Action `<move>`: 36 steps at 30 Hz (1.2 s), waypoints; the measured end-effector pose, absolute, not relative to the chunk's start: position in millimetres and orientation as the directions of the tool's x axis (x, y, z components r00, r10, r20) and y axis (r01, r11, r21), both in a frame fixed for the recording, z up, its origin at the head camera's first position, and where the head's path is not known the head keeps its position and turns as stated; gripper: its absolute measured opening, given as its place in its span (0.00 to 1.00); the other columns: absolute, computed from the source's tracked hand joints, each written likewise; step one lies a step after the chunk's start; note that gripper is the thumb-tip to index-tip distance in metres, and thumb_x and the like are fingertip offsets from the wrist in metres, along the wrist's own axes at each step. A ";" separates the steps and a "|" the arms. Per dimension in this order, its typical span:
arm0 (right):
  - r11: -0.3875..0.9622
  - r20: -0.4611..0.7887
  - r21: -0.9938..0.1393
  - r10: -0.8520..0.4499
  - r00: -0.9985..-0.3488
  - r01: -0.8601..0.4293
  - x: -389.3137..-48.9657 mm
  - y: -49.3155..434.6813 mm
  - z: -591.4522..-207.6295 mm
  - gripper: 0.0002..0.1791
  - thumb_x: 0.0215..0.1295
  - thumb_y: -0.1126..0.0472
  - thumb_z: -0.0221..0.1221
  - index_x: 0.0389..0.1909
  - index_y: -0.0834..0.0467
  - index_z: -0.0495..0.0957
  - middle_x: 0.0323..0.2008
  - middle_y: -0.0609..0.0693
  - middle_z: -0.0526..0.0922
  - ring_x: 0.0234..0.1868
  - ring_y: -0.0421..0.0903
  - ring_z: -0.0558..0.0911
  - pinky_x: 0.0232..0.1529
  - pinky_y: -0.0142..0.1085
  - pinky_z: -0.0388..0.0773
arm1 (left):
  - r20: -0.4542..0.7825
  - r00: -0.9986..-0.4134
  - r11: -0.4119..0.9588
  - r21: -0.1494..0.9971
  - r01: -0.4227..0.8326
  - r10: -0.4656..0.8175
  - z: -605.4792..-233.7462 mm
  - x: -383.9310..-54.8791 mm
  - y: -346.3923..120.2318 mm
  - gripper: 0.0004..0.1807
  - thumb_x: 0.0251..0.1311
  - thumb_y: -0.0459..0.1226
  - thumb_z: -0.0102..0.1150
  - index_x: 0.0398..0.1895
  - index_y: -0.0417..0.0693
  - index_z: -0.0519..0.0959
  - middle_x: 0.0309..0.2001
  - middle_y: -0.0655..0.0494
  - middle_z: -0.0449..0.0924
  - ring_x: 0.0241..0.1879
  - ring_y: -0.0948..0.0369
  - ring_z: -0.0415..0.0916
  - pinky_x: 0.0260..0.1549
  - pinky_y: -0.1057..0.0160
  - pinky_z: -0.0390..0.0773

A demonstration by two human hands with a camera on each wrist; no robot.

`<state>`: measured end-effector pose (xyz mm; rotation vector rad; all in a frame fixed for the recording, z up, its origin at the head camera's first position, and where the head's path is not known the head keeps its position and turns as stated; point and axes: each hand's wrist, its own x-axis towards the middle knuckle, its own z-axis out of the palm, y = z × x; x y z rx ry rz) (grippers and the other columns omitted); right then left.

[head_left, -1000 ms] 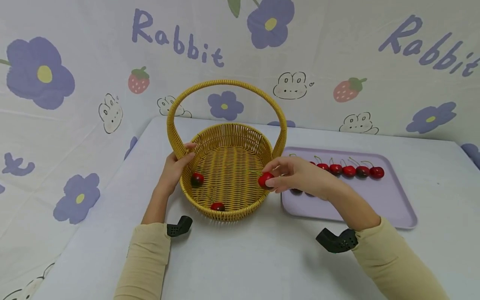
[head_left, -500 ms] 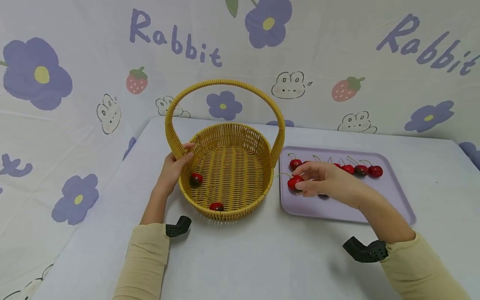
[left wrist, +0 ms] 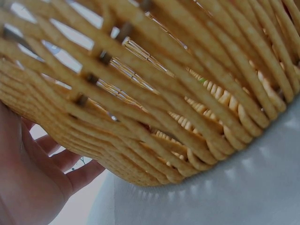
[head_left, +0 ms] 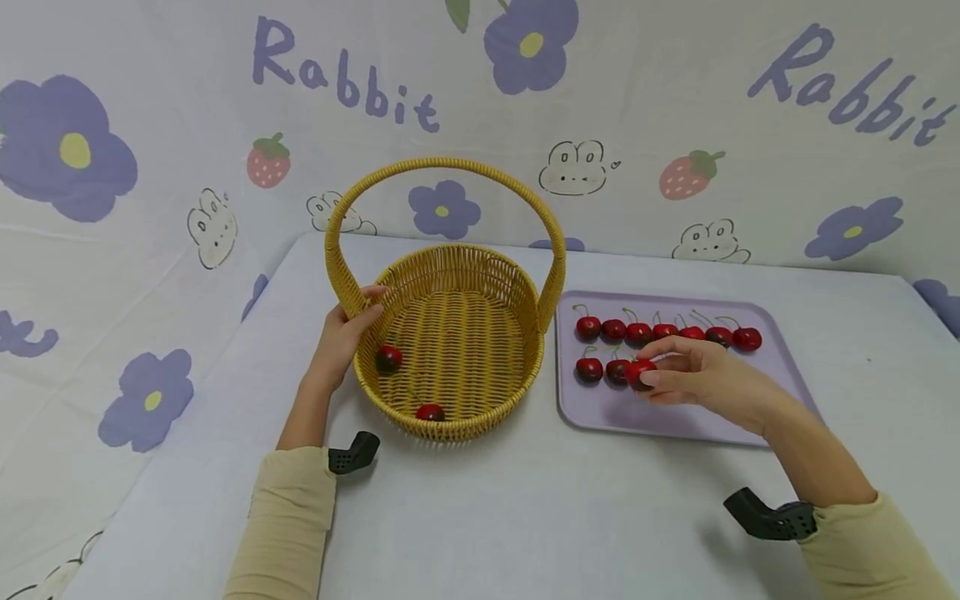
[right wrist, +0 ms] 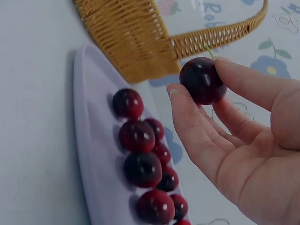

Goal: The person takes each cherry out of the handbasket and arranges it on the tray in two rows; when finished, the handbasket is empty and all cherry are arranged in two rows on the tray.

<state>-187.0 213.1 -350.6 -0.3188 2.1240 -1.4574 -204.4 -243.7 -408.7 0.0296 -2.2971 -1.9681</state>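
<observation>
My left hand grips the left rim of a yellow woven basket at the foot of its tall handle; the left wrist view shows fingers beside the basket's outer wall. Two dark red cherries lie inside, one at the left, the other near the front wall. Over the lilac tray, my right hand pinches a cherry by thumb and fingertips, its green stem pointing up. Below and beyond, cherries stand in two rows on the tray, partly hidden by that hand.
The tray sits just right of the basket on a white tabletop. Behind hangs a white cloth printed with flowers, rabbits and strawberries. A black wrist device is on each arm, at the left and the right.
My right hand has moved right, from the basket's right rim to over the tray, with the cherry still pinched. My left hand keeps its grip on the basket.
</observation>
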 end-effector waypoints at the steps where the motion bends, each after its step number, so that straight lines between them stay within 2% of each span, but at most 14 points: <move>1: 0.384 -0.301 -0.916 -0.469 -0.830 0.114 -187.1 217.1 -352.5 0.27 0.65 0.60 0.61 0.59 0.68 0.64 0.44 0.59 0.78 0.46 0.57 0.81 0.48 0.34 0.76 | 0.078 -0.993 0.157 0.985 0.064 -0.090 -408.5 -204.4 -243.9 0.22 0.70 0.39 0.49 0.64 0.40 0.69 0.64 0.45 0.66 0.64 0.52 0.61 0.62 0.50 0.56; 6: 0.383 -0.298 -0.915 -0.436 -0.849 0.125 -187.5 237.1 -362.6 0.28 0.67 0.60 0.59 0.61 0.69 0.62 0.45 0.58 0.77 0.45 0.53 0.82 0.46 0.34 0.77 | 0.083 -0.993 0.164 0.984 0.068 -0.085 -408.0 -203.7 -244.6 0.22 0.70 0.39 0.49 0.64 0.40 0.69 0.64 0.44 0.66 0.64 0.52 0.60 0.63 0.50 0.55; 11: 0.336 -0.273 -0.933 -0.418 -0.867 0.132 -188.4 253.8 -370.8 0.25 0.68 0.63 0.56 0.59 0.72 0.60 0.43 0.57 0.77 0.44 0.50 0.83 0.45 0.34 0.77 | 0.080 -0.993 0.162 0.985 0.066 -0.081 -406.6 -203.1 -243.7 0.23 0.70 0.39 0.49 0.64 0.40 0.68 0.65 0.43 0.65 0.64 0.51 0.60 0.63 0.49 0.54; 20: 0.299 -0.290 -0.938 -0.393 -0.873 0.177 -191.9 269.7 -381.2 0.22 0.68 0.63 0.56 0.56 0.71 0.62 0.41 0.51 0.81 0.42 0.48 0.83 0.43 0.35 0.78 | 0.057 -0.995 0.145 0.988 0.044 -0.087 -404.5 -201.6 -241.8 0.23 0.70 0.39 0.49 0.65 0.40 0.68 0.66 0.43 0.64 0.64 0.51 0.60 0.64 0.50 0.53; 27: 0.385 -0.331 -0.902 -0.329 -0.884 0.194 -196.3 283.3 -384.7 0.32 0.70 0.57 0.54 0.64 0.73 0.55 0.45 0.50 0.77 0.44 0.42 0.82 0.45 0.32 0.77 | 0.060 -0.994 0.147 0.988 0.047 -0.088 -405.0 -202.1 -241.4 0.23 0.70 0.39 0.49 0.65 0.40 0.68 0.66 0.44 0.64 0.64 0.51 0.60 0.63 0.51 0.54; 31: 0.402 -0.338 -0.893 -0.305 -0.890 0.201 -196.8 287.9 -388.5 0.33 0.70 0.56 0.55 0.63 0.75 0.55 0.46 0.50 0.76 0.43 0.40 0.82 0.45 0.31 0.76 | 0.069 -0.994 0.147 0.988 0.056 -0.085 -404.9 -202.4 -241.0 0.23 0.70 0.39 0.49 0.65 0.40 0.68 0.66 0.43 0.64 0.64 0.51 0.60 0.63 0.51 0.54; 36: 0.464 -0.354 -0.861 -0.250 -0.901 0.209 -198.4 288.0 -393.4 0.32 0.69 0.54 0.56 0.60 0.75 0.59 0.41 0.49 0.80 0.37 0.39 0.82 0.41 0.30 0.78 | 0.068 -0.994 0.140 0.989 0.056 -0.085 -405.6 -202.4 -241.0 0.23 0.70 0.39 0.49 0.65 0.39 0.68 0.65 0.43 0.64 0.64 0.51 0.60 0.64 0.52 0.54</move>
